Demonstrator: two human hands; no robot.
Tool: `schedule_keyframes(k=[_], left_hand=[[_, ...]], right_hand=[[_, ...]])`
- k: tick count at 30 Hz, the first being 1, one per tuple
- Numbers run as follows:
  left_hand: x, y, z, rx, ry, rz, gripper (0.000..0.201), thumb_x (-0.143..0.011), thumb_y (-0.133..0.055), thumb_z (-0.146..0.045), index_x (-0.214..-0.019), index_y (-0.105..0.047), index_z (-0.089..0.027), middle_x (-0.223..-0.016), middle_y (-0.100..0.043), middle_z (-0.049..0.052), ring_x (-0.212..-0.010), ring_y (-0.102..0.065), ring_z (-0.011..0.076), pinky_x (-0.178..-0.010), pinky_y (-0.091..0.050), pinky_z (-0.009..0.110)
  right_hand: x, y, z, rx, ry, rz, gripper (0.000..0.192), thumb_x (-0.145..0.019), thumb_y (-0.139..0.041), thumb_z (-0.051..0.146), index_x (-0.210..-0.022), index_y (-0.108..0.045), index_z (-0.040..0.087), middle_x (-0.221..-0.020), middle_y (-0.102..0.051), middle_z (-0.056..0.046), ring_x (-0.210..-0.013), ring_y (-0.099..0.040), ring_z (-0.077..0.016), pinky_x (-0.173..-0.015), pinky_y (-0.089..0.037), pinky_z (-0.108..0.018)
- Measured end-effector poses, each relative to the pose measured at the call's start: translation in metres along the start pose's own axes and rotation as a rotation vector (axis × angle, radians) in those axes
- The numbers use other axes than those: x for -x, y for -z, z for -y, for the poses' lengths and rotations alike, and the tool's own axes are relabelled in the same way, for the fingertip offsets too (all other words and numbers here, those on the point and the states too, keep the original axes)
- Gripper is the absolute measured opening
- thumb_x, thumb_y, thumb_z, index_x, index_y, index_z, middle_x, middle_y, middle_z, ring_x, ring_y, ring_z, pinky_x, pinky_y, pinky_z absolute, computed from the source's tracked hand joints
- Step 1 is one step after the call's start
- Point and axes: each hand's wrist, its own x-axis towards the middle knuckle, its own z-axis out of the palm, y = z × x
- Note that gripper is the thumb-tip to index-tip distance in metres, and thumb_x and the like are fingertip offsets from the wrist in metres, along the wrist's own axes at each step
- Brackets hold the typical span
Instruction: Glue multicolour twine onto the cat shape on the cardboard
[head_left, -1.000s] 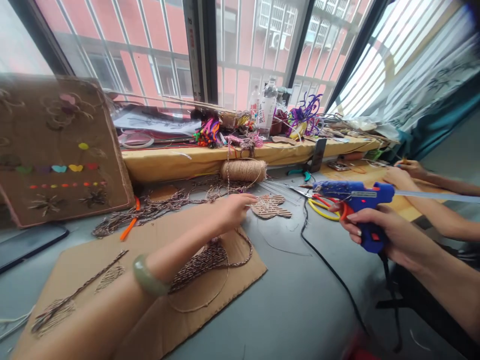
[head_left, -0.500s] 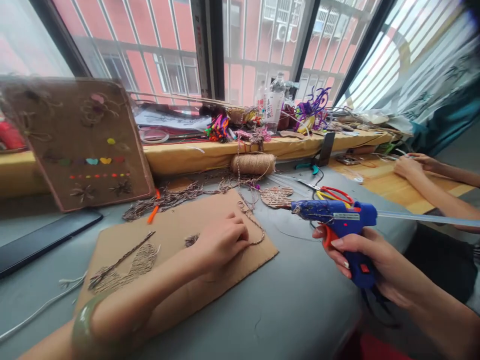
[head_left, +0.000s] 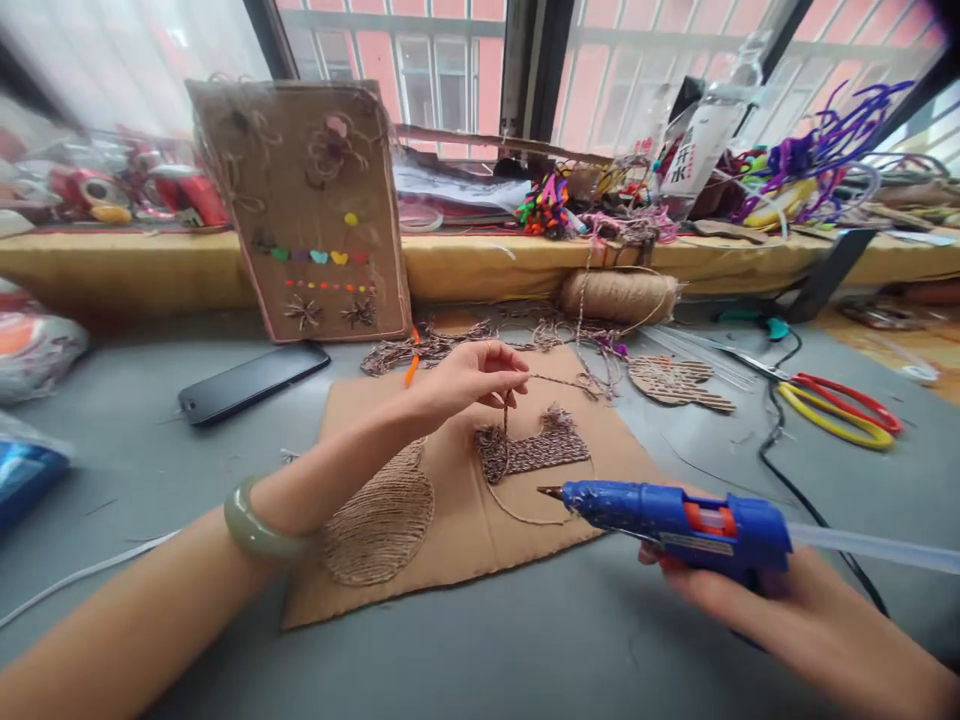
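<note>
Twine (head_left: pixel 504 418) pinched in left hand (head_left: pixel 465 380); right hand (head_left: pixel 720 590), half hidden, grips glue gun (head_left: pixel 675 520).

1. Twine strand (head_left: pixel 517 395): thin, brown, pinched and lifted above the cardboard sheet (head_left: pixel 457 540), trailing down to a woven patch.
2. Glue gun (head_left: pixel 675 520): blue, lying roughly level, near right, nozzle pointing left over the cardboard sheet's right edge.

- Cardboard sheet (head_left: pixel 480 520) lies on the table (head_left: pixel 525 650).
- Phone (head_left: pixel 253 381) left of it; scissors (head_left: pixel 832 405) right.
- Twine spool (head_left: pixel 619 296) behind, seemingly against the sill (head_left: pixel 465 265).
</note>
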Motion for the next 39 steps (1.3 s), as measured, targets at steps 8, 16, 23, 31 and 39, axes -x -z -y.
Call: schedule_keyframes(k=[8,16,23,31,39], left_hand=[[-0.002,0.016,0.016,0.351,0.063,-0.016,0.012,-0.084,-0.056,-0.015,-0.096,-0.058,-0.012,-0.079,-0.058,0.000,-0.055,-0.051,0.0018,-0.054,-0.041,0.015],[0.000,0.025,0.029,0.611,0.001,0.032,0.017,-0.083,-0.052,-0.008,-0.098,-0.058,-0.013,-0.071,-0.052,-0.003,-0.048,-0.044,0.0015,-0.045,-0.033,0.013],[0.001,0.023,0.029,0.678,-0.026,0.032,0.018,-0.081,-0.050,-0.004,-0.095,-0.059,-0.010,-0.067,-0.049,-0.003,-0.045,-0.039,0.0016,-0.043,-0.029,0.013],[0.001,0.024,0.032,0.699,-0.026,0.044,0.017,-0.083,-0.048,-0.003,-0.096,-0.058,-0.009,-0.067,-0.051,-0.002,-0.045,-0.042,0.0015,-0.043,-0.032,0.012],[0.000,0.024,0.032,0.677,-0.031,0.037,0.015,-0.084,-0.049,-0.004,-0.096,-0.058,-0.008,-0.068,-0.053,-0.001,-0.045,-0.043,0.0009,-0.043,-0.034,0.011]], right_hand=[[-0.021,-0.021,0.017,0.129,0.116,0.145,0.031,-0.073,-0.055,0.047,-0.090,-0.071,0.026,-0.080,-0.073,-0.002,-0.071,-0.067,-0.0260,-0.065,-0.058,-0.040],[-0.027,-0.028,0.015,0.205,0.103,0.168,0.033,-0.074,-0.053,0.054,-0.083,-0.070,0.027,-0.078,-0.073,-0.003,-0.066,-0.066,-0.0265,-0.065,-0.057,-0.040],[-0.026,-0.029,0.008,0.258,0.106,0.096,0.041,-0.070,-0.056,0.057,-0.097,-0.070,0.030,-0.080,-0.072,-0.005,-0.077,-0.067,-0.0321,-0.084,-0.052,-0.051],[-0.020,-0.030,0.004,0.258,0.047,0.024,0.041,-0.064,-0.059,0.060,-0.090,-0.072,0.030,-0.110,-0.069,-0.005,-0.079,-0.067,-0.0338,-0.090,-0.046,-0.056],[-0.019,-0.030,-0.004,0.263,0.014,0.077,0.056,-0.068,-0.056,0.061,-0.115,-0.064,0.033,-0.123,-0.062,-0.006,-0.083,-0.066,-0.0356,-0.085,-0.049,-0.059]])
